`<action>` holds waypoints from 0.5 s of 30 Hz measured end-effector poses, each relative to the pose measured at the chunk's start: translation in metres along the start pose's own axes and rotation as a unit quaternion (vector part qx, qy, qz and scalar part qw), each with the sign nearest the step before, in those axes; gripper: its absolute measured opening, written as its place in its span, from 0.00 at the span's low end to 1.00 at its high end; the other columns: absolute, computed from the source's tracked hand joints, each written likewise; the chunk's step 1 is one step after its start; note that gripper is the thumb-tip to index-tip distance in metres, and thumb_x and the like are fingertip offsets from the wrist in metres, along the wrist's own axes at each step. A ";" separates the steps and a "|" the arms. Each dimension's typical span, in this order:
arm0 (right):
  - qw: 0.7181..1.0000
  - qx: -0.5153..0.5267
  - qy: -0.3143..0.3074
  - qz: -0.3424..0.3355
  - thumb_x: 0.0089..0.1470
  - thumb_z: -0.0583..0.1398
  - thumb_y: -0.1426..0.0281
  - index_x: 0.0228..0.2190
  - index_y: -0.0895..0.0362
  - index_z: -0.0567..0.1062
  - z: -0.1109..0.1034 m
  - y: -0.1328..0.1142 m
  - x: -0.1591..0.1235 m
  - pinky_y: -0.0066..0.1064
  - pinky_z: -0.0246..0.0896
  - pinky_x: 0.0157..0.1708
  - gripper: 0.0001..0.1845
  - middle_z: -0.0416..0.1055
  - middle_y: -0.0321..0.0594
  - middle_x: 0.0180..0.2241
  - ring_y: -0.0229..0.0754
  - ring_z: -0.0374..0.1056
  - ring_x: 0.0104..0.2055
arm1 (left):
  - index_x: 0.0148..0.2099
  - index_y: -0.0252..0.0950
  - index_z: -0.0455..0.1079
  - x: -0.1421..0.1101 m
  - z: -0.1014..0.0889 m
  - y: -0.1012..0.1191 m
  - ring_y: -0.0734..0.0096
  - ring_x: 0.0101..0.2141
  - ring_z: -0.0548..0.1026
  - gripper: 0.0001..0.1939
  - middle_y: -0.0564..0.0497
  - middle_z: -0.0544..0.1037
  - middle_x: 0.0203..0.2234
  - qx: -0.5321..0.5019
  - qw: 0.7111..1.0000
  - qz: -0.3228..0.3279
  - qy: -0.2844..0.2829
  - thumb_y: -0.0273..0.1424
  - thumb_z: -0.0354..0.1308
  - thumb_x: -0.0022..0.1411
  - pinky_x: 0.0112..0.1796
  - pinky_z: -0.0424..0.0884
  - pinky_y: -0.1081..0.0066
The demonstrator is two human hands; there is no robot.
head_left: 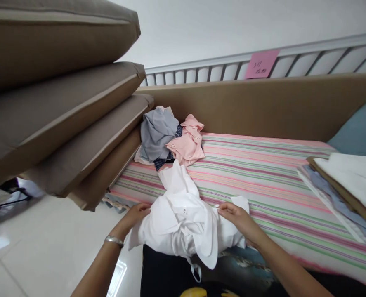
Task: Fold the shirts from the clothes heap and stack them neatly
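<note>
A white collared shirt (170,218) is spread between my two hands at the near edge of the striped bedding. Its collar and a small neck label face up, one sleeve reaches toward the far side, and a thin white loop hangs from its lower edge. My left hand (138,214), with a silver bracelet at the wrist, grips the shirt's left shoulder area. On the other side, the fingers of my right hand (232,214) pinch the cloth near the right shoulder. The lower part of the shirt is bunched up.
Several large brown cushions (77,136) are stacked at left, overhanging the floor. Crumpled grey (158,132) and pink clothes (189,142) lie beyond the shirt. Folded garments (350,189) are piled at right on the striped bedding (263,173). A brown backrest (247,107) and white railing stand behind.
</note>
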State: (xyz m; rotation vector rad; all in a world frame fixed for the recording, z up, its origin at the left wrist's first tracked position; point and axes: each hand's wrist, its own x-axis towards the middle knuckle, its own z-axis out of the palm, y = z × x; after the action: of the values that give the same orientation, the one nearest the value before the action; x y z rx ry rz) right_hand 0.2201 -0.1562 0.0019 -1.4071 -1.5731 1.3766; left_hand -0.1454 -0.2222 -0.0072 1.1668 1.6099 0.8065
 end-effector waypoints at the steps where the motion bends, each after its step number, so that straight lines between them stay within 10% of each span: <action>1: 1.000 0.005 -0.002 0.000 0.42 0.61 0.55 0.27 0.55 0.71 -0.001 -0.001 -0.001 0.32 0.59 0.34 0.17 0.69 0.36 0.27 0.42 0.65 0.32 | 0.39 0.33 0.75 0.002 0.000 0.001 0.59 0.40 0.73 0.17 0.46 0.79 0.36 0.013 1.000 0.006 -0.011 0.37 0.57 0.49 0.43 0.65 0.64; 10: 0.998 0.005 0.010 -0.066 0.46 0.60 0.57 0.28 0.55 0.70 -0.004 -0.001 -0.010 0.31 0.58 0.33 0.14 0.65 0.34 0.25 0.40 0.63 0.30 | 0.23 0.37 0.72 -0.003 0.017 -0.012 0.62 0.33 0.71 0.03 0.49 0.75 0.27 0.109 0.983 0.079 0.124 0.30 0.57 0.43 0.40 0.64 0.64; 15: 0.991 -0.031 0.006 -0.132 0.50 0.58 0.59 0.27 0.54 0.70 -0.018 -0.021 -0.023 0.30 0.57 0.32 0.11 0.65 0.34 0.25 0.39 0.61 0.30 | 0.24 0.38 0.72 -0.014 0.019 -0.003 0.58 0.44 0.69 0.07 0.45 0.75 0.38 0.087 0.968 0.146 0.185 0.35 0.59 0.47 0.50 0.59 0.63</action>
State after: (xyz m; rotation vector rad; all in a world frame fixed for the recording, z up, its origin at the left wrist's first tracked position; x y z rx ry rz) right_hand 0.2355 -0.1709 0.0307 -1.1894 -1.7368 1.1682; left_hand -0.1276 -0.2372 -0.0117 1.4669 1.8655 1.1455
